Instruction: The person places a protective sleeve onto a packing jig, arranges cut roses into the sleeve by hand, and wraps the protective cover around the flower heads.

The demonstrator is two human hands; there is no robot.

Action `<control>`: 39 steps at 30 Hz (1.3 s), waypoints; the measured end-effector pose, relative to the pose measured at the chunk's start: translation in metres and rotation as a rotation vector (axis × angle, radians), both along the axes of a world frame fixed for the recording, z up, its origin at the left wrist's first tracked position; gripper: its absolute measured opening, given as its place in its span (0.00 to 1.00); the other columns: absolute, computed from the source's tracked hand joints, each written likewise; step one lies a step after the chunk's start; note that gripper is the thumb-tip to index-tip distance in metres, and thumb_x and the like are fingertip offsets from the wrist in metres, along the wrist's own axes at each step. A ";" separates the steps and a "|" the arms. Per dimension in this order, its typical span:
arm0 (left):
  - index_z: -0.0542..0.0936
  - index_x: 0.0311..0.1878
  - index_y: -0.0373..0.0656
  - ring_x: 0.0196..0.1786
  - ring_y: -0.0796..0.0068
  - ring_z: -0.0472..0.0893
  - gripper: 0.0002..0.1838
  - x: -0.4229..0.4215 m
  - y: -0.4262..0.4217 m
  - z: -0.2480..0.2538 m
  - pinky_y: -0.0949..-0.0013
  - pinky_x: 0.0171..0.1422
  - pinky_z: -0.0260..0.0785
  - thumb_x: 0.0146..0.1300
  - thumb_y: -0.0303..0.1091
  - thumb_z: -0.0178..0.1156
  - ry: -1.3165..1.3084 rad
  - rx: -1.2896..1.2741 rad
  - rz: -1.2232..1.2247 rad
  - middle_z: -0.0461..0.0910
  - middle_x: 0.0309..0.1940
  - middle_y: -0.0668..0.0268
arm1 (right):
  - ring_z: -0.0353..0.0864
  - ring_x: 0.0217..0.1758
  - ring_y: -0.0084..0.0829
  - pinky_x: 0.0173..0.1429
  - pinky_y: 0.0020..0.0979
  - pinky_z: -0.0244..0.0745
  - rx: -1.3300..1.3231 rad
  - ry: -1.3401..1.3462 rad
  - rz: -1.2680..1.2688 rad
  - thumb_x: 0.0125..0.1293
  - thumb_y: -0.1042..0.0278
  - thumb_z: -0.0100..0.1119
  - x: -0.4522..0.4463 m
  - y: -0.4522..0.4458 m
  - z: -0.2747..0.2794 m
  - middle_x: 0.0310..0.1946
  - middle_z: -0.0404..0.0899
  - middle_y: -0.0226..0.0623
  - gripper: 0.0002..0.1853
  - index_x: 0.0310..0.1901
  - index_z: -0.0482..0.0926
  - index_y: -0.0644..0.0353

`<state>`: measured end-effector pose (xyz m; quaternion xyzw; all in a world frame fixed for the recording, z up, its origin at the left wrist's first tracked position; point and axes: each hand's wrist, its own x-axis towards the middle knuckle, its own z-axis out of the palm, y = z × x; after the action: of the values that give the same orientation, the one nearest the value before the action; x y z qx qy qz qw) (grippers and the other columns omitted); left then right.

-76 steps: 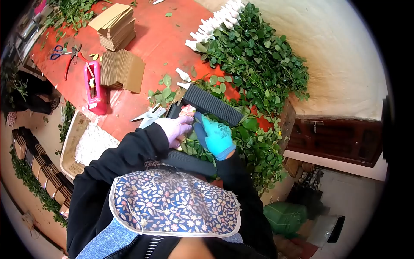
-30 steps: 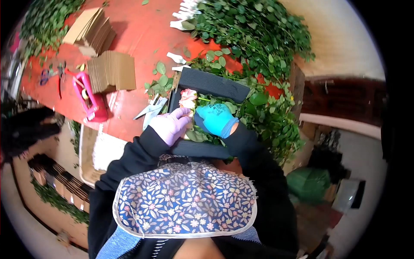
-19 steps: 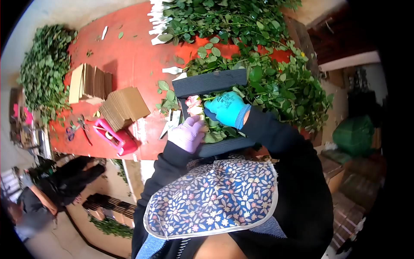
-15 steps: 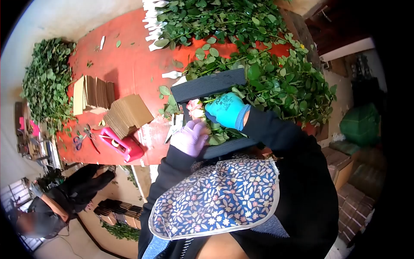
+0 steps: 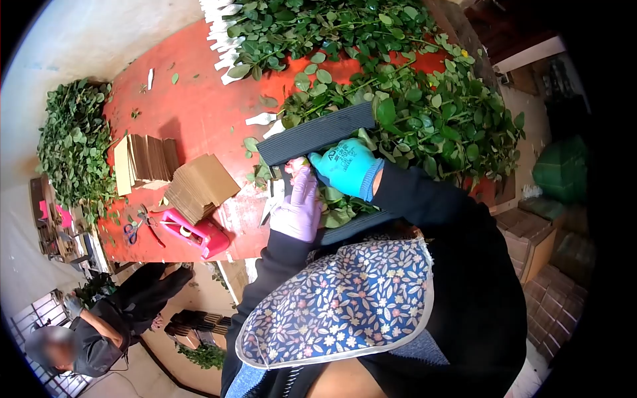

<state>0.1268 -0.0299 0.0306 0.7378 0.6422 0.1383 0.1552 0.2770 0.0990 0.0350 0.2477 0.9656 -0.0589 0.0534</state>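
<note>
A pink rose [image 5: 294, 166] lies in a dark ridged holder [image 5: 318, 132], its head at the holder's left end. My left hand [image 5: 296, 209], in a purple glove, reaches over the rose with its fingers stretched out and touching the petals. Just right of the bloom is my right hand [image 5: 346, 169] in a blue glove. Its fingers are curled around the rose below the head, and the grip is partly hidden. Green leaves [image 5: 338, 207] fill the holder beneath both hands.
Leafy rose stems [image 5: 438, 126] and white-sleeved blooms [image 5: 222, 40] cover the far side of the red table [image 5: 199, 86]. Cardboard pieces [image 5: 202, 186], a pink tape dispenser [image 5: 196, 233] and scissors [image 5: 136, 229] lie at left. Another person [image 5: 106, 325] is at lower left.
My left hand has moved up and straightened its fingers over the rose, covering more of it. My right hand has shifted slightly left. The view has tilted a little.
</note>
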 end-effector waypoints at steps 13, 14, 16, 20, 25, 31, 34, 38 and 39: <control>0.83 0.55 0.52 0.42 0.61 0.84 0.23 0.001 -0.003 -0.006 0.66 0.43 0.79 0.53 0.23 0.64 -0.088 0.064 0.015 0.74 0.61 0.55 | 0.77 0.28 0.34 0.36 0.39 0.68 -0.017 0.238 0.096 0.64 0.54 0.56 0.037 -0.017 0.019 0.31 0.76 0.29 0.13 0.45 0.76 0.52; 0.83 0.53 0.52 0.40 0.60 0.84 0.22 0.002 -0.003 -0.002 0.66 0.42 0.79 0.53 0.24 0.65 -0.115 0.096 0.035 0.76 0.60 0.55 | 0.77 0.34 0.34 0.40 0.39 0.68 -0.057 0.247 0.084 0.64 0.53 0.56 0.040 -0.025 0.020 0.36 0.75 0.31 0.13 0.45 0.76 0.50; 0.83 0.53 0.51 0.40 0.60 0.84 0.22 0.003 -0.002 0.004 0.65 0.41 0.79 0.53 0.26 0.65 -0.039 0.059 0.030 0.76 0.59 0.54 | 0.77 0.38 0.35 0.44 0.40 0.69 -0.056 0.249 0.099 0.63 0.51 0.56 0.047 -0.036 0.021 0.40 0.75 0.32 0.14 0.45 0.77 0.48; 0.83 0.54 0.52 0.38 0.60 0.84 0.22 0.004 -0.006 0.000 0.64 0.41 0.79 0.53 0.27 0.65 -0.041 0.080 0.038 0.75 0.59 0.53 | 0.79 0.37 0.37 0.36 0.40 0.72 -0.262 0.211 0.016 0.61 0.56 0.58 0.055 -0.047 0.011 0.43 0.74 0.34 0.13 0.46 0.78 0.49; 0.83 0.54 0.52 0.37 0.61 0.84 0.22 0.007 -0.008 -0.001 0.64 0.40 0.79 0.53 0.28 0.66 -0.114 0.020 0.098 0.75 0.58 0.53 | 0.81 0.33 0.37 0.32 0.40 0.74 -0.356 0.157 0.072 0.61 0.62 0.57 0.054 -0.045 0.023 0.40 0.75 0.36 0.09 0.41 0.80 0.52; 0.82 0.53 0.49 0.40 0.59 0.84 0.21 0.004 -0.006 0.000 0.63 0.42 0.79 0.53 0.28 0.65 -0.087 0.068 0.072 0.75 0.58 0.53 | 0.81 0.28 0.39 0.31 0.40 0.74 -0.214 0.308 0.013 0.68 0.51 0.54 0.032 -0.025 0.045 0.35 0.78 0.36 0.18 0.54 0.78 0.49; 0.81 0.51 0.48 0.43 0.55 0.83 0.18 0.005 -0.007 0.005 0.61 0.44 0.78 0.54 0.28 0.64 -0.119 0.059 0.077 0.75 0.57 0.52 | 0.81 0.26 0.41 0.31 0.41 0.75 -0.302 0.223 0.005 0.70 0.50 0.51 0.006 -0.004 0.045 0.29 0.81 0.36 0.20 0.59 0.77 0.48; 0.81 0.50 0.50 0.42 0.55 0.83 0.19 0.004 -0.009 0.001 0.61 0.44 0.79 0.53 0.28 0.64 -0.089 0.043 0.079 0.75 0.58 0.52 | 0.82 0.26 0.43 0.31 0.44 0.75 -0.337 0.221 0.123 0.70 0.49 0.49 -0.003 0.007 0.032 0.27 0.83 0.40 0.23 0.62 0.75 0.48; 0.82 0.50 0.51 0.42 0.54 0.83 0.19 0.004 -0.009 -0.001 0.61 0.44 0.79 0.53 0.28 0.64 -0.101 0.015 0.078 0.74 0.58 0.52 | 0.83 0.29 0.46 0.34 0.46 0.76 -0.421 0.178 0.106 0.70 0.47 0.49 -0.002 0.010 0.037 0.29 0.83 0.41 0.24 0.63 0.75 0.47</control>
<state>0.1305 -0.0390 0.0299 0.7055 0.6607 0.1861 0.1764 0.2748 0.1091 0.0722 0.1738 0.9445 -0.2779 0.0215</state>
